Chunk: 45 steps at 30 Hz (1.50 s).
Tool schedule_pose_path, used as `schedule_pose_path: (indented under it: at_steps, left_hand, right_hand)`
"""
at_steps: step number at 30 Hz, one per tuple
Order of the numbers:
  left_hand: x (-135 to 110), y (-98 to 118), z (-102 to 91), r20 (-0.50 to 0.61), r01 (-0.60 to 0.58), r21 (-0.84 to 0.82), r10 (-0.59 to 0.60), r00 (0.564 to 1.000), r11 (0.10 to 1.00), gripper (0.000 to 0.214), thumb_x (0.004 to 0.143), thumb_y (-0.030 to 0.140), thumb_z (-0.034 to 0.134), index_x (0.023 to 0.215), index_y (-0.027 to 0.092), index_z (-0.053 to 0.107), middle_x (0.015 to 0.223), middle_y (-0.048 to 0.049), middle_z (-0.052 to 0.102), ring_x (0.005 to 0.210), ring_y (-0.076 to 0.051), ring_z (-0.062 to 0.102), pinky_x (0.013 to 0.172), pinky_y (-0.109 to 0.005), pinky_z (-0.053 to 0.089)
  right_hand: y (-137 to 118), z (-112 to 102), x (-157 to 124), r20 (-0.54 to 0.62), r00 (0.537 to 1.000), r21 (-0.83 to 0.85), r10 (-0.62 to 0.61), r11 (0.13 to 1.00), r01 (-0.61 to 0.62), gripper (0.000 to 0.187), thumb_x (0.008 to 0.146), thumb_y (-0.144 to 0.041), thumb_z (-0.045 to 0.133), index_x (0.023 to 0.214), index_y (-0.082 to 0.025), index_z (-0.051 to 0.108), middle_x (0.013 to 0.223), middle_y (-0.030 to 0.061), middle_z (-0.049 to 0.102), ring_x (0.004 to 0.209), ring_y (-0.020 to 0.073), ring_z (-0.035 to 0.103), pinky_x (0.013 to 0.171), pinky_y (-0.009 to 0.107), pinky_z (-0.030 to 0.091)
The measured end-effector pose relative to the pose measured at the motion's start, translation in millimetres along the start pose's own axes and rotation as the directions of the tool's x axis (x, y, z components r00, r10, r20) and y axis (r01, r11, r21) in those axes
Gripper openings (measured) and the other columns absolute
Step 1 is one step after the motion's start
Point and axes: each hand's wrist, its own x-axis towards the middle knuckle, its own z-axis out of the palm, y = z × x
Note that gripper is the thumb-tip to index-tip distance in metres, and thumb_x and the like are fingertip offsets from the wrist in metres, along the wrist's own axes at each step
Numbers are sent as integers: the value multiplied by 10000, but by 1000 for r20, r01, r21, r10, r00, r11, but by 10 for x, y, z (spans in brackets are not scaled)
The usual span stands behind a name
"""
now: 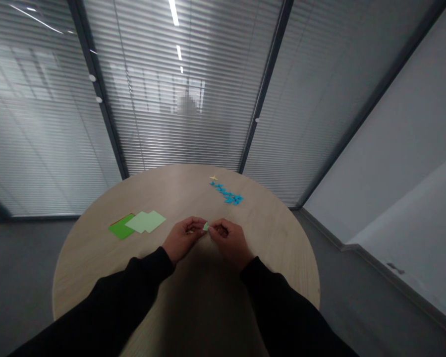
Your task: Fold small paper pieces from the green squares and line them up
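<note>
My left hand (184, 238) and my right hand (230, 242) meet above the middle of the table, with their fingertips pinching a small folded piece of pale green paper (205, 226) between them. Most of that piece is hidden by my fingers. To the left of my left hand lie two overlapping pale green paper squares (145, 221), beside a darker green sheet (121, 227) with an orange edge showing. Farther off, beyond my right hand, lies a row of small folded blue paper pieces (226, 193), with a small yellow paper star (213, 178) at its far end.
Everything lies on a round, light wooden table (171, 188). Behind its far edge stands a glass partition (178, 134) with slatted blinds and dark frames. A grey floor surrounds the table, and a pale wall (386, 148) rises on the right.
</note>
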Motion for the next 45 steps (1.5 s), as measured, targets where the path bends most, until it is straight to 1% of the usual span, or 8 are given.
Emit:
schedule_pose_path:
  at_steps: [5,8,12,15,22,29,37,45]
  left_hand:
    - [23,-32,28,-69,-9,84,15,998,996,447,752,331,732,1159,175,634,1053,-107,717,856,-191,655,775,-332,501]
    - [31,-51,29,-116,13,116,0,993,993,404,773,295,683,1152,162,641,1106,-126,705,809,-171,639,722,-303,494]
    - [20,-32,38,-104,23,162,-6,995,986,351,780,269,642,1116,166,662,1092,-114,715,792,-170,634,690,-284,481]
    - [11,-7,57,-126,2,207,24,992,978,295,807,286,606,1066,166,677,1062,-111,726,779,-178,631,693,-294,479]
    - [-7,13,84,-153,-16,293,63,986,956,237,813,291,581,981,181,709,939,-89,742,707,-188,616,629,-288,443]
    - [22,7,28,-109,-39,458,99,989,888,276,872,290,485,999,179,704,959,-79,747,709,-183,627,671,-301,467]
    - [32,-44,-4,-94,-51,526,117,989,849,277,880,272,469,983,183,711,903,-60,746,655,-172,619,639,-297,467]
    - [26,-36,-15,-72,-75,541,135,988,838,267,873,256,475,963,182,715,933,-64,754,710,-180,646,693,-310,490]
  right_hand:
    - [110,-55,91,-147,989,-43,29,998,-36,179,810,-335,646,749,-169,674,617,-3,626,544,125,522,519,225,409]
    - [344,-143,234,-305,951,-93,57,992,-90,230,812,-380,637,768,-160,689,655,25,660,577,149,553,546,245,426]
    - [602,-238,436,-396,918,-271,28,951,-146,228,815,-365,596,750,-170,694,662,15,661,615,162,581,593,250,420]
    - [657,-233,567,-405,914,-414,33,884,-215,256,841,-375,558,747,-191,711,628,-4,633,590,162,565,570,243,385]
    - [660,-157,794,-461,883,-489,89,805,-337,237,845,-347,551,799,-218,744,751,41,697,716,197,614,644,267,435]
    - [701,-128,859,-478,857,-542,193,703,-461,230,862,-324,561,859,-214,762,891,86,748,854,229,672,763,293,483]
    - [695,-115,895,-457,852,-585,255,636,-503,279,892,-353,531,909,-209,770,977,110,757,938,262,692,807,319,500]
    - [686,-115,884,-436,860,-602,266,624,-498,271,870,-387,552,974,-229,747,1002,89,749,961,268,687,807,330,497]
